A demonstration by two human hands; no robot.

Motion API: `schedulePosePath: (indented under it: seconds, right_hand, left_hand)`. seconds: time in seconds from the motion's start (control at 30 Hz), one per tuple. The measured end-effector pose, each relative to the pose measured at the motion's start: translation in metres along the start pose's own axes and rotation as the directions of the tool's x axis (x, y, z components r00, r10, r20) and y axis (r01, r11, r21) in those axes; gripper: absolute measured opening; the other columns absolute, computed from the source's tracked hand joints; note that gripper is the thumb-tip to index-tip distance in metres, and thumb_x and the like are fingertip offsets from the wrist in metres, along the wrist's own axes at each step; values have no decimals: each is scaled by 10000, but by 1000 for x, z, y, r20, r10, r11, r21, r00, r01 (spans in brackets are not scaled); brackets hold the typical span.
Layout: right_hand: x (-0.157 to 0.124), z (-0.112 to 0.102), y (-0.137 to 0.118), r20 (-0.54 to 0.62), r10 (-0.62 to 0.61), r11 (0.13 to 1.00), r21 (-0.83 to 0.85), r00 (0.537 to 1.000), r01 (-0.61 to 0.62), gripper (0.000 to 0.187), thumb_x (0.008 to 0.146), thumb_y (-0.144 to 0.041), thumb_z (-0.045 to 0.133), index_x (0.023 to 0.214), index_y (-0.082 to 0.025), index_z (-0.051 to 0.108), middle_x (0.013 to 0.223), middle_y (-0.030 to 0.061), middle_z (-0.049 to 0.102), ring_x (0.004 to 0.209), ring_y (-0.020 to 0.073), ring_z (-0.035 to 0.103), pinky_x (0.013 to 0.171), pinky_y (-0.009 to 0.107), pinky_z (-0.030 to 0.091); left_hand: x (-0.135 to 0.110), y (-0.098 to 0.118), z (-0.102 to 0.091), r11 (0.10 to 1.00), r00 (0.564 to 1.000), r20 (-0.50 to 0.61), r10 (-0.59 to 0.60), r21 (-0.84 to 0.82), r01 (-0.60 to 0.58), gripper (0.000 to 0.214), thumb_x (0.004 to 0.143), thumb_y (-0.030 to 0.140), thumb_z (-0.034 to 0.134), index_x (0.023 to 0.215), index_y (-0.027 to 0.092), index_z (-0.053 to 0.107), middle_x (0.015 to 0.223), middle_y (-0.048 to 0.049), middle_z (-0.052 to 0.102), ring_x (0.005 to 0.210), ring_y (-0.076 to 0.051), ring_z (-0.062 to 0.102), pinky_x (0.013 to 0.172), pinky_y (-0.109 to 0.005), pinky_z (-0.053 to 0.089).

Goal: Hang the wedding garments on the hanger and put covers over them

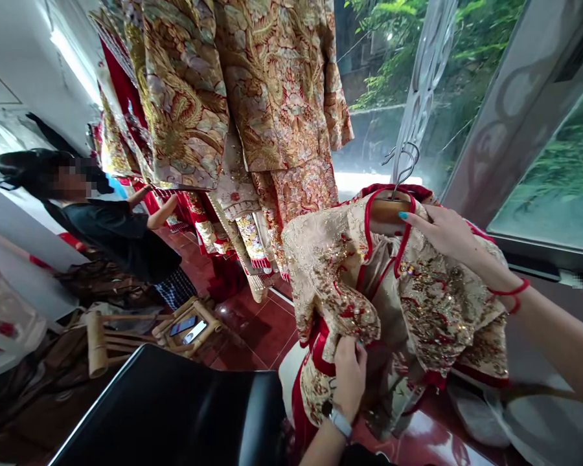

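"Where is the garment?"

"A cream-and-gold embroidered jacket [418, 304], trimmed in red, is hung on a wooden hanger [386, 212], and its wire hook [402, 162] is raised near a window [374, 136]."

"How are the hands placed?"

"The right hand [440, 232] is laid over the collar [404, 243] with its fingers spread, and a red cord bracelet [512, 291] is worn on the wrist. The left hand [348, 378] is closed on the lower folds [323, 388], which are pinched between fingers and thumb. A watch [341, 422] is worn on that wrist."

"What is seen nearby?"

"Brocade garments [223, 97] are hung just beside it, and a co-worker [111, 233] in black is seen reaching toward them. Two phones [188, 329] are laid on a wooden seat [208, 317]."
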State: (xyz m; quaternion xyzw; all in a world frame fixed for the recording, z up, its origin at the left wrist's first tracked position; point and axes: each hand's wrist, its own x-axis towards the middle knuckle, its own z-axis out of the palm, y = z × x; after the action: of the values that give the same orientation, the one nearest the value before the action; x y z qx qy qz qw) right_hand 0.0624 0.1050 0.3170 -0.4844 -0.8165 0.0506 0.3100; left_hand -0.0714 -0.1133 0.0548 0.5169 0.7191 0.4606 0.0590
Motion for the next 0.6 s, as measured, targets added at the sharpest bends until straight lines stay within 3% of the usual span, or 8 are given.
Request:
schedulePosePath:
  seconds: [0.1,0.2,0.33,0.43,0.53,0.6]
  right_hand:
    - [4,-2,8,-18,-17,1000,8,1000,17,429,907,-592,372,677,-229,369,697,74,576,608,180,432,577,310,253]
    - [8,-1,17,-9,-43,999,15,999,43,387,915,-542,405,691,-229,371,745,91,599,633,183,458,590,314,259]
    - [16,2,29,-17,-79,997,24,997,80,369,910,-543,424,730,-221,430,815,124,634,704,209,491,612,325,276]
    - [21,0,34,-40,-110,987,111,993,114,334,893,-542,475,820,-217,486,809,95,628,692,203,492,628,329,320]
    - [11,-4,28,-169,-143,952,245,975,182,328,849,-512,580,982,-224,497,875,70,620,742,209,535,670,334,390]
    - [-7,0,13,-329,-194,944,195,924,268,319,856,-466,586,1047,-228,492,991,88,611,880,246,562,756,373,428]
  left_hand:
    - [5,-32,0,991,998,-24,-52,123,54,193,845,63,471,892,205,593,851,-51,641,794,-195,617,733,-301,489]
    - [-8,-53,-4,988,996,-76,-50,140,60,186,844,76,467,856,210,595,789,-37,630,747,-188,617,695,-286,484]
    - [-21,-59,9,997,993,-114,-32,71,40,164,851,128,461,767,216,571,705,-24,604,667,-179,602,657,-277,479]
    - [-5,-58,19,989,983,-106,-147,-9,146,139,848,169,447,764,209,551,702,-43,624,641,-200,614,644,-316,496]
    - [17,-59,18,971,970,-89,-225,-104,216,141,862,254,466,892,184,585,867,-109,695,801,-248,675,765,-390,529]
    - [25,-63,14,963,965,-115,-235,-166,215,235,870,321,485,1012,169,593,1011,-150,707,946,-270,684,865,-420,522]
